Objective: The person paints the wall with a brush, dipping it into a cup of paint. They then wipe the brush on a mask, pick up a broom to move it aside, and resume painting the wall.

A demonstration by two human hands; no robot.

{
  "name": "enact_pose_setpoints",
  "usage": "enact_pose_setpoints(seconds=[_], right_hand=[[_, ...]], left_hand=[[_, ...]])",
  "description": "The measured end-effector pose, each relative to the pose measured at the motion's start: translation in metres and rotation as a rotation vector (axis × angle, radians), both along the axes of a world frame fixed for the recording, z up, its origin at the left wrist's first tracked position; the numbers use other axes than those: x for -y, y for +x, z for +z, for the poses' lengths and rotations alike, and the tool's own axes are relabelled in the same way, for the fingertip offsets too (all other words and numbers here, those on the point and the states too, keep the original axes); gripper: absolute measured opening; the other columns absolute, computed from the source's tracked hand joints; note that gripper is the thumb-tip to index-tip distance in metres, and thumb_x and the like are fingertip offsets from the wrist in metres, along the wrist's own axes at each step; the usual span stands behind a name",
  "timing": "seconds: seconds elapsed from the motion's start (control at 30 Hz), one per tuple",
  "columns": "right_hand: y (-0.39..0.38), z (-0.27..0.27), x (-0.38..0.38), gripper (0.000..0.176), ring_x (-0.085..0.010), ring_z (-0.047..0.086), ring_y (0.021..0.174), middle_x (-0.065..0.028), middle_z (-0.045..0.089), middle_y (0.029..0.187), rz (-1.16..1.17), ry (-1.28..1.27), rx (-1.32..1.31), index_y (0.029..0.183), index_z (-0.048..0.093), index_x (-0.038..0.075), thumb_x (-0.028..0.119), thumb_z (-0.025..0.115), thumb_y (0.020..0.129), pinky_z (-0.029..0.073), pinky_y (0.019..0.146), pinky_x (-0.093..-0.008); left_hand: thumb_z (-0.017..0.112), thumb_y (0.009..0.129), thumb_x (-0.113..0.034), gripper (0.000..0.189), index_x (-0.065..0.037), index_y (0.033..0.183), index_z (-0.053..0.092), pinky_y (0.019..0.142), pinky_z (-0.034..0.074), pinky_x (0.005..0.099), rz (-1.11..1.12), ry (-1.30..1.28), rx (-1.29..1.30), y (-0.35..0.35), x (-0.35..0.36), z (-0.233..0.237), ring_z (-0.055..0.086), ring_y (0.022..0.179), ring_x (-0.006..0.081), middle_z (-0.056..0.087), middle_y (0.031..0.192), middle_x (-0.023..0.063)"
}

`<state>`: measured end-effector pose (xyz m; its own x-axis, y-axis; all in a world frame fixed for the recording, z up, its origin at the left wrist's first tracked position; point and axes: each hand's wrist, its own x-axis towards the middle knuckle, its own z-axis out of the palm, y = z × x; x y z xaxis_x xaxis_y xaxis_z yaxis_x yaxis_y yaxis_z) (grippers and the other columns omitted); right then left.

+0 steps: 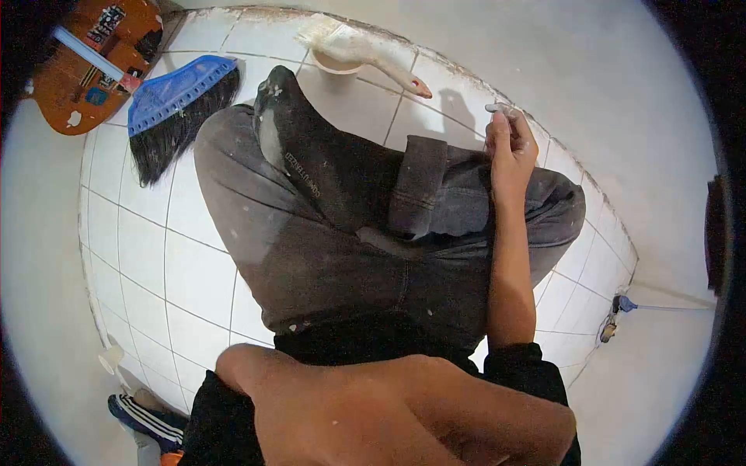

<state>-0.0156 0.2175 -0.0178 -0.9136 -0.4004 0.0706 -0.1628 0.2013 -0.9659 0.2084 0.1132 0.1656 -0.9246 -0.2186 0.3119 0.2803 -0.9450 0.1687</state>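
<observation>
My right hand (513, 151) is raised beside my bent knee, close to the wall. Its fingers are pinched together, with whitish smears and something small and pale at the tips that I cannot make out. My bare left arm (350, 396) crosses the bottom of the view very near the camera, and its fingers cannot be distinguished. Beyond my dark sock (311, 147), a white-coated brush (388, 68) with a reddish handle tip lies across a small white container (336, 64). Dusty dark trousers (311, 241) cover my crossed legs.
A blue broom (183, 93) with black bristles lies at left, beside a stickered orange-brown board (93, 58). White tiles (194, 272) meet the wall (528, 54). A striped dark shoe (144, 419) and white cup (111, 357) are lower left; a blue fitting (624, 304) is right.
</observation>
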Motion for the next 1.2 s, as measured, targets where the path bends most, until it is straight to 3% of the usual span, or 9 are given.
enact_pose_setpoints(seconds=[0.47, 0.77, 0.83, 1.1, 1.2], right_hand=[[-0.001, -0.001, -0.001, 0.024, -0.0059, 0.046, 0.064, 0.0010, 0.053, 0.068, 0.072, 0.105, -0.102, 0.097, 0.062, -0.002, 0.022, 0.061, 0.094, 0.037, 0.057, -0.0216], [-0.005, -0.008, -0.001, 0.025, -0.0062, 0.049, 0.062, 0.0007, 0.055, 0.066, 0.104, 0.025, -0.102, 0.094, 0.064, -0.001, 0.023, 0.061, 0.094, 0.039, 0.057, -0.0229], [-0.006, -0.011, -0.001, 0.025, -0.0035, 0.044, 0.058, 0.0035, 0.053, 0.065, 0.073, 0.019, -0.145, 0.094, 0.066, 0.001, 0.026, 0.062, 0.094, 0.033, 0.051, -0.0199], [-0.003, -0.001, 0.000, 0.025, -0.0067, 0.043, 0.062, 0.0035, 0.048, 0.067, 0.126, 0.070, -0.111, 0.088, 0.061, 0.003, 0.026, 0.056, 0.097, 0.035, 0.056, -0.0229], [-0.004, -0.006, -0.001, 0.027, -0.0039, 0.043, 0.057, 0.0027, 0.053, 0.064, 0.117, 0.039, -0.181, 0.086, 0.065, 0.002, 0.027, 0.061, 0.094, 0.032, 0.051, -0.0204]], left_hand=[[0.077, 0.077, -0.024, 0.040, 0.009, 0.098, 0.067, 0.037, 0.027, 0.0203, -0.088, 0.074, -0.003, -0.002, -0.014, 0.008, 0.043, 0.045, 0.0077, 0.052, 0.065, 0.0078], [0.079, 0.076, -0.023, 0.042, 0.010, 0.099, 0.067, 0.037, 0.026, 0.0199, -0.123, 0.142, -0.004, -0.001, -0.030, 0.015, 0.043, 0.046, 0.0075, 0.052, 0.065, 0.0079], [0.079, 0.076, -0.023, 0.042, 0.011, 0.099, 0.067, 0.037, 0.026, 0.0198, -0.123, 0.146, -0.002, 0.000, -0.031, 0.016, 0.043, 0.046, 0.0075, 0.052, 0.066, 0.0079], [0.080, 0.075, -0.022, 0.044, 0.012, 0.100, 0.067, 0.037, 0.025, 0.0195, -0.147, 0.197, 0.001, -0.003, -0.032, 0.015, 0.042, 0.047, 0.0073, 0.053, 0.066, 0.0080], [0.081, 0.075, -0.022, 0.045, 0.012, 0.100, 0.067, 0.037, 0.025, 0.0193, -0.144, 0.200, -0.009, -0.003, -0.028, 0.014, 0.042, 0.047, 0.0072, 0.053, 0.067, 0.0080]])
